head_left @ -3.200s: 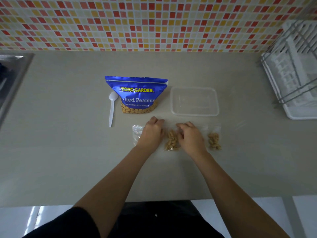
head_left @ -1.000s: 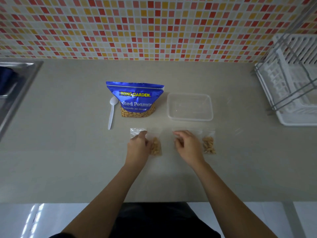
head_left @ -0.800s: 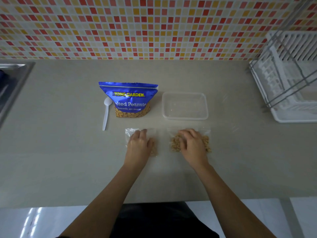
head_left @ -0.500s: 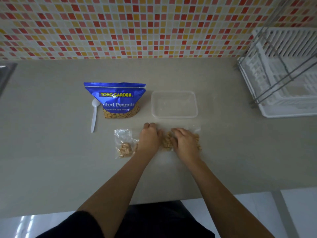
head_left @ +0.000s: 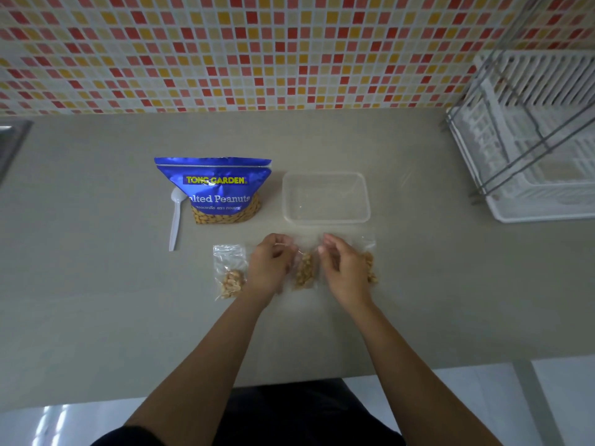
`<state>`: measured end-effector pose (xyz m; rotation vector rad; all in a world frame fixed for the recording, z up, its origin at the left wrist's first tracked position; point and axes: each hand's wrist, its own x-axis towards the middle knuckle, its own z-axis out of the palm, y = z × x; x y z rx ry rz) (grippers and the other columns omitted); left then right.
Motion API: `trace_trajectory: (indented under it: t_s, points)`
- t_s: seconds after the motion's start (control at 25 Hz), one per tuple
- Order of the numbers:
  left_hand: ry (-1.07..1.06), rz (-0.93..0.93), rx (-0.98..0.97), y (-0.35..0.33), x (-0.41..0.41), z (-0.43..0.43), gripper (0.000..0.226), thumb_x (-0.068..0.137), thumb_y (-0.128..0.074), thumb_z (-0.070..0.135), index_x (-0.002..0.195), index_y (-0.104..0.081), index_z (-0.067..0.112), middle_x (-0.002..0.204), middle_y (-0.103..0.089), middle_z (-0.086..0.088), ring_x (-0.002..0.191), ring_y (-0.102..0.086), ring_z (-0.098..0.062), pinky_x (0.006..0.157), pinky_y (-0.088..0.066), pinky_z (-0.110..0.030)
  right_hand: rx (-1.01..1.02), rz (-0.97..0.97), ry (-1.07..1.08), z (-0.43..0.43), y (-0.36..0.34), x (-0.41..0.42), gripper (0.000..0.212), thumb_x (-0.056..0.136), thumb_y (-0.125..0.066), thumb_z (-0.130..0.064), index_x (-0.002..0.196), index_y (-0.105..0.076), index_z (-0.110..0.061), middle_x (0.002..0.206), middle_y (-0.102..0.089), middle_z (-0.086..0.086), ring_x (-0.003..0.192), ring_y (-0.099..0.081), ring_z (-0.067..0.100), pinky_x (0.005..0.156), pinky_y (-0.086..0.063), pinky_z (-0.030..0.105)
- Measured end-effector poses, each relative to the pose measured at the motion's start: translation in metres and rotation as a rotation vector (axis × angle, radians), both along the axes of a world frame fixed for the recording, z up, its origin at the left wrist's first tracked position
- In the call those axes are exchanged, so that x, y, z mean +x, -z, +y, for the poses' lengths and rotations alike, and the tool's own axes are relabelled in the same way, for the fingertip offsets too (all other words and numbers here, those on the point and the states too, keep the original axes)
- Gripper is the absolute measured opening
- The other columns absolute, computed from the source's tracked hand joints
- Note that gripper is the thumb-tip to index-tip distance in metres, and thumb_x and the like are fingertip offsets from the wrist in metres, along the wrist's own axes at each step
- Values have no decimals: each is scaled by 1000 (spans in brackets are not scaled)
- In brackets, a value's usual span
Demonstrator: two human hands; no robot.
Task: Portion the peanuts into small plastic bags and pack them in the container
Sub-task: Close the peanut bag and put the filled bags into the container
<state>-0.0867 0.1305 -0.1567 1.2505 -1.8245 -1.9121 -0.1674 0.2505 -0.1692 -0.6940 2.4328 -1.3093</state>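
**Middle bag held at its mouth for sealing**

Mosaic tiles in red, orange and cream (head_left: 257,49) back a matte grey counter (head_left: 96,300). Three small clear bags lie in a row: the left bag (head_left: 229,272) rests alone, the middle bag (head_left: 304,268) is pinched at its top edge by the left hand (head_left: 269,268) and the right hand (head_left: 346,272), and the right bag (head_left: 370,265) is partly hidden. Sealing appears to be in hand. Next, a firm press along the strip is called for, then transfer to the empty, rigid, translucent container (head_left: 325,198). The glossy blue peanut pouch (head_left: 215,188) and white plastic spoon (head_left: 175,220) stand behind.
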Motion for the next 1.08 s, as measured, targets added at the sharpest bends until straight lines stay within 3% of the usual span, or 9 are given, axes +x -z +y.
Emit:
trace_trajectory:
  t_s: [0.08, 0.16, 0.36, 0.52, 0.64, 0.76, 0.88, 1.08]
  points:
    - [28, 55, 46, -8, 7, -3, 8, 87, -58, 3, 86, -58, 11, 67, -64, -3, 53, -58, -8, 52, -47, -18, -90, -198, 30, -6, -3, 3, 25, 89, -59, -19, 112, -63, -10, 103, -68, 3, 86, -61, -3, 81, -42, 3]
    - [77, 76, 69, -11, 12, -6, 8, 87, -57, 1, 87, -59, 9, 69, -64, -4, 52, -60, -1, 54, -48, -13, -154, -290, 46, -10, -4, 6, 13, 86, -63, -18, 99, -67, -19, 93, -70, -1, 76, -61, -9, 80, -46, 11]
    - [224, -28, -159, -12, 20, -15, 8, 82, -65, 15, 90, -66, 14, 81, -68, -2, 71, -64, -12, 69, -51, -19, -129, -271, 22, -14, -3, 12, 21, 83, -67, -17, 73, -63, -36, 75, -68, -13, 73, -66, 9, 78, -52, 31]
    - [343, -88, -460, -18, 17, -12, 7, 82, -66, 16, 85, -70, 11, 79, -69, -1, 74, -61, -9, 63, -39, 0, -119, -238, -3, -15, -6, 14, 18, 83, -66, -15, 75, -64, -31, 74, -68, -7, 74, -67, 14, 78, -53, 31]
    - [381, -105, -576, -18, 15, -10, 8, 82, -63, 11, 82, -68, 5, 82, -70, -10, 76, -61, -17, 65, -42, -11, -78, -189, -18, -18, -6, 16, 5, 83, -65, -16, 82, -69, -19, 77, -71, 1, 75, -67, 15, 75, -52, 29]
    - [385, -120, -652, -18, 16, -8, 8, 81, -64, 11, 80, -67, 3, 81, -69, -12, 74, -59, -20, 70, -46, -26, 21, -112, -5, -21, -11, 20, 6, 85, -63, -15, 86, -68, -13, 79, -71, 3, 71, -63, 13, 68, -45, 19]
    - [354, -155, -658, -17, 20, -10, 7, 80, -64, 12, 79, -67, 5, 81, -69, -10, 71, -53, -14, 66, -38, -22, 54, -77, 27, -23, -13, 22, 6, 85, -62, -15, 85, -68, -12, 74, -66, -3, 67, -57, 9, 61, -40, 15]
    - [346, -162, -658, -17, 29, -20, 6, 80, -66, 12, 78, -67, 7, 81, -69, -9, 70, -53, -14, 62, -35, -18, 33, -68, 25, -19, -11, 18, 5, 84, -64, -15, 83, -67, -12, 72, -62, -6, 67, -58, 10, 68, -45, 24]
